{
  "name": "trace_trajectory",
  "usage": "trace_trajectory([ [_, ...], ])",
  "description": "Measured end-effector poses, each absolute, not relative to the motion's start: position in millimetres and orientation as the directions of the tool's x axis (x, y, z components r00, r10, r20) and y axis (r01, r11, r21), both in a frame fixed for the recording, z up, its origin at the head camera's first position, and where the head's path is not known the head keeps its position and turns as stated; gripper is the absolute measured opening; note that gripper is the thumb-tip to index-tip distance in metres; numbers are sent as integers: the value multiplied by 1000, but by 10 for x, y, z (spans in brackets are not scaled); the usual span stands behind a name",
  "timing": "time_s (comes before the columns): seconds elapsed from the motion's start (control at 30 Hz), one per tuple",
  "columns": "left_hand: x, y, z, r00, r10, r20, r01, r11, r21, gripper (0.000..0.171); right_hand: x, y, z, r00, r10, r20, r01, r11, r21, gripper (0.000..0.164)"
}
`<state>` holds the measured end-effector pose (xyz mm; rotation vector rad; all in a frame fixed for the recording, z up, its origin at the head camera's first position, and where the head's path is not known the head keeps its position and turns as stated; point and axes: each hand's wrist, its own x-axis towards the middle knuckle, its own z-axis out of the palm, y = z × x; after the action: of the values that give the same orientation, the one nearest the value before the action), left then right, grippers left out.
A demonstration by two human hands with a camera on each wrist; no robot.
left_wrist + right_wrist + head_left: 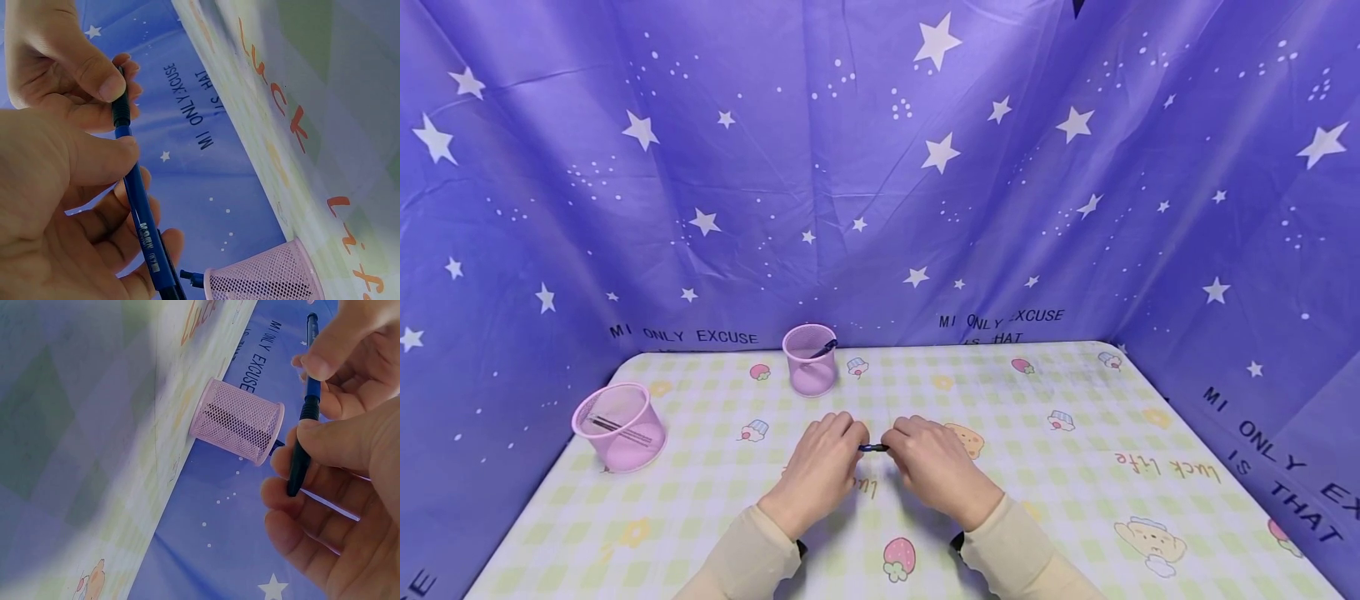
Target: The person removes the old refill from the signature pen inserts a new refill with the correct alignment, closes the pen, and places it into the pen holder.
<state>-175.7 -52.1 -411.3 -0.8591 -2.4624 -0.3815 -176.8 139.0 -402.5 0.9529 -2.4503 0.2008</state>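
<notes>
Both hands meet over the middle of the table around one blue pen (873,448) with a black front section. My left hand (822,467) pinches its blue barrel (142,209), thumb on top and fingers beneath; the clip end points away from the other hand. My right hand (940,467) pinches the black section (303,444), whose tapered tip lies over its fingers. The two parts are in line and appear joined. Beyond the hands stands a pink mesh pen cup (810,371) with a dark pen (825,348) leaning in it.
A second pink mesh cup (632,442) stands at the left edge, with several thin dark sticks (621,429) inside. A checked, printed cloth (1075,467) covers the table. Purple star-patterned curtains (880,167) enclose the back and sides.
</notes>
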Motion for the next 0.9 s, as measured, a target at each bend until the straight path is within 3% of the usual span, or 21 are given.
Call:
trace_trajectory([
  [0.23, -1750, -521, -4112, -679, 513, 526, 639, 765, 79, 9, -1769, 1396, -4024, -628, -590, 508, -668, 743, 38, 9],
  [0.53, -1745, -527, -4117, -691, 524, 497, 637, 767, 77, 15, -1779, 1399, -4035, -625, -589, 512, -672, 740, 33, 10],
  [0.9, -1750, -523, -4141, -684, 513, 519, 639, 764, 88, 12, -1783, 1404, -4050, -625, -588, 514, -666, 744, 41, 10],
])
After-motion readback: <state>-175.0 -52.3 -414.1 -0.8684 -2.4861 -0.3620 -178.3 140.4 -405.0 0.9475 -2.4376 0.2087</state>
